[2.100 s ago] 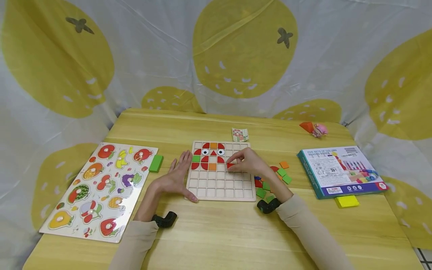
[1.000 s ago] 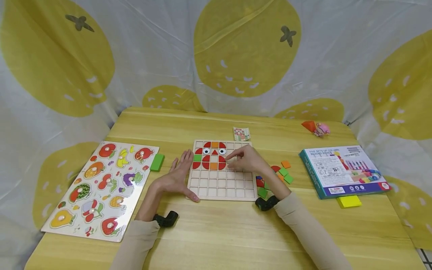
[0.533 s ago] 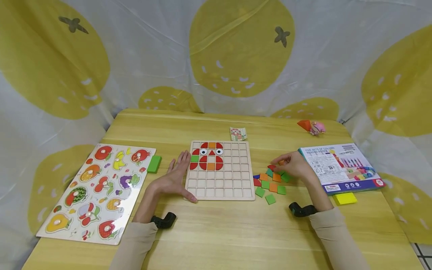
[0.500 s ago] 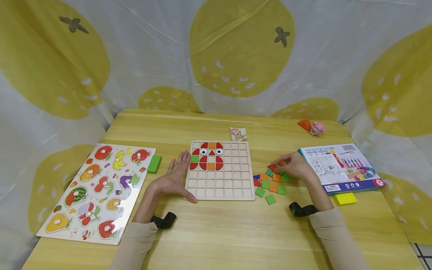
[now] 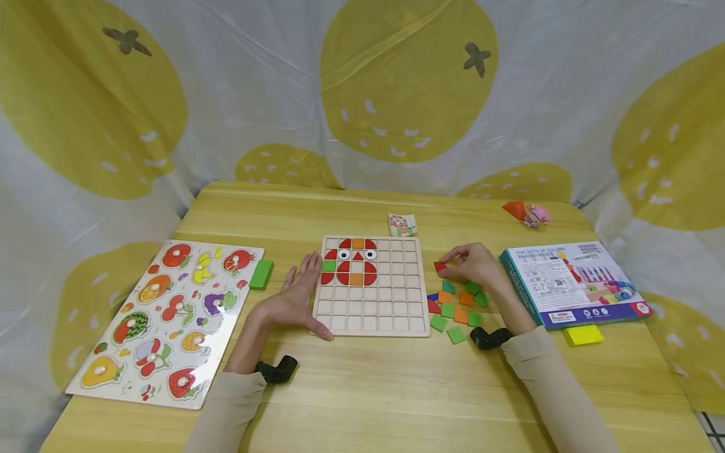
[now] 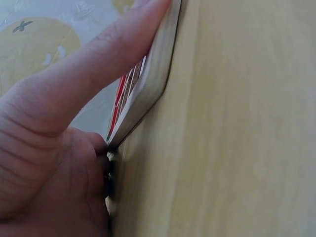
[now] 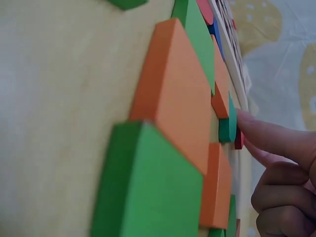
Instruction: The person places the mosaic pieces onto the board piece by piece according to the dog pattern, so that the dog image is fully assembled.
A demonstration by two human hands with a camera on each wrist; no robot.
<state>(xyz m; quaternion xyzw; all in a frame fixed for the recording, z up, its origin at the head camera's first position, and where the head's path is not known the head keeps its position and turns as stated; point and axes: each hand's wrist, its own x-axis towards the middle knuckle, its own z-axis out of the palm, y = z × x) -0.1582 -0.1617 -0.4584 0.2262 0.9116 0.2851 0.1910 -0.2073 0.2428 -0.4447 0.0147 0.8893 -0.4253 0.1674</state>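
Observation:
A square wooden grid board [image 5: 391, 308] lies mid-table, its upper left cells filled with red, orange, green and white-eyed tiles [image 5: 357, 278]. Against its left side rests my left hand [image 5: 291, 305], fingers straight and spread, thumb on the near left corner; in the left wrist view the thumb lies along the board's edge. Between thumb and fingers my right hand [image 5: 474, 264] pinches a small red tile [image 5: 440, 267], just right of the board. In the right wrist view that red tile [image 7: 239, 139] is mostly hidden behind a teal tile [image 7: 227, 123].
Loose green, orange, red and blue tiles [image 5: 461, 316] lie right of the board. A small picture card [image 5: 403, 224] is behind it. A fruit puzzle [image 5: 164, 321] and green block [image 5: 261, 275] lie left; a box [image 5: 572, 283], yellow block [image 5: 583, 335] and pink figurine [image 5: 536, 216] stand right.
My right hand went from the board to the loose tiles, took a red tile there, and has moved back left with it. My left hand has stayed at the board's edge.

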